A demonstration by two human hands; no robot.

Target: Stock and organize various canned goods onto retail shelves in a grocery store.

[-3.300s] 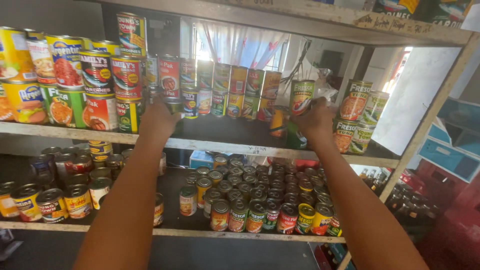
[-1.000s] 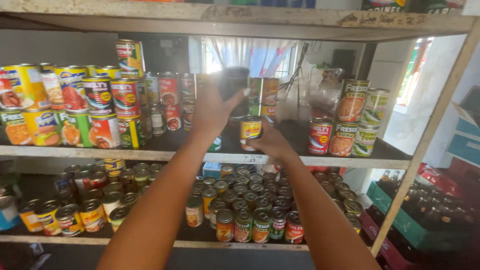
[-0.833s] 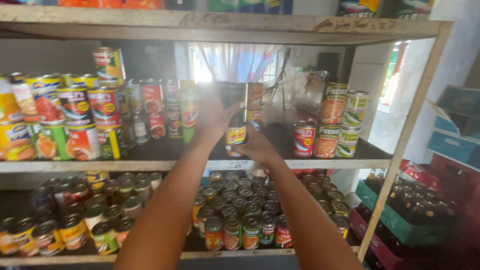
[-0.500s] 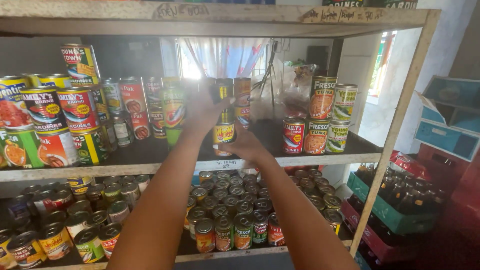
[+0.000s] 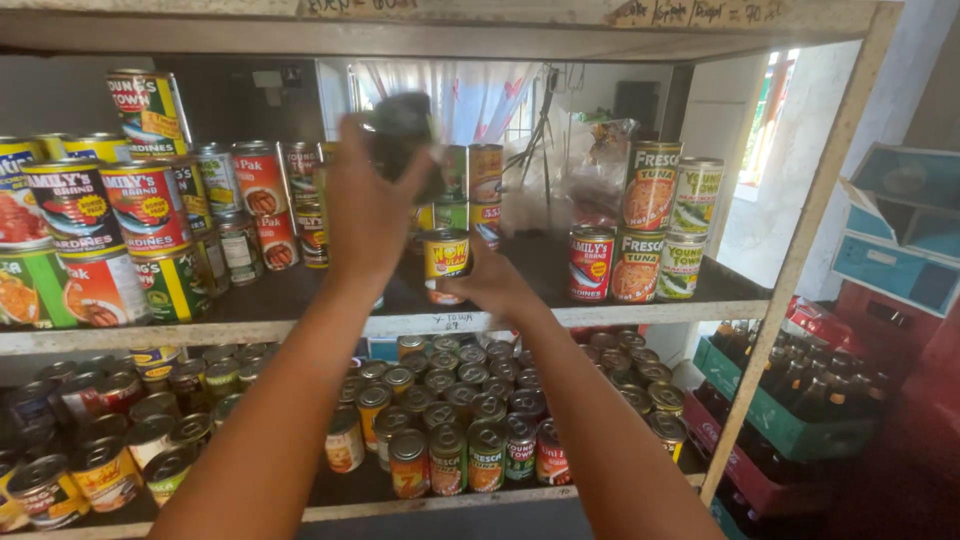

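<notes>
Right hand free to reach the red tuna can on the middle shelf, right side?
Probably not yet: the right hand already grips a yellow can. The red tuna can stands just to its right with bare shelf between, nothing blocking.

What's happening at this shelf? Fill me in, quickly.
A person stands at a wooden shelf stocked with canned food. Their left hand holds a dark can raised above the middle shelf board; it is blurred, so its label cannot be made out. Their right hand grips a yellow-labelled can standing on the board. Stacked tuna cans sit to the right, sardine cans to the left, and many small cans fill the shelf below.
</notes>
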